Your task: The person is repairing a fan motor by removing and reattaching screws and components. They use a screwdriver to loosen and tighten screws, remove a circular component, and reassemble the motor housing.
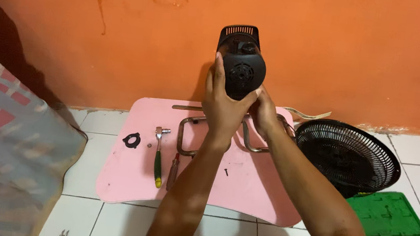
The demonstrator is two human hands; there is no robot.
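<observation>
**Fan motor held over the pink board**

Right of the pink board (124, 177), a green socket case (397, 229) lies open with sockets in its slots. On the board we see a ratchet (158, 154), a black ring (132, 139) and a metal stand (192, 132); a fan grille (348, 155) sits just beside it. Above the board, our left hand (222, 103) and right hand (266, 114) both grasp the black motor housing (242, 64).

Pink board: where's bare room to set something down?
On the pink board, bare patches lie near the front right edge, beside the small screw, and at the left edge outside the black ring. The centre is crowded: ratchet, screwdriver, metal frame.
</observation>
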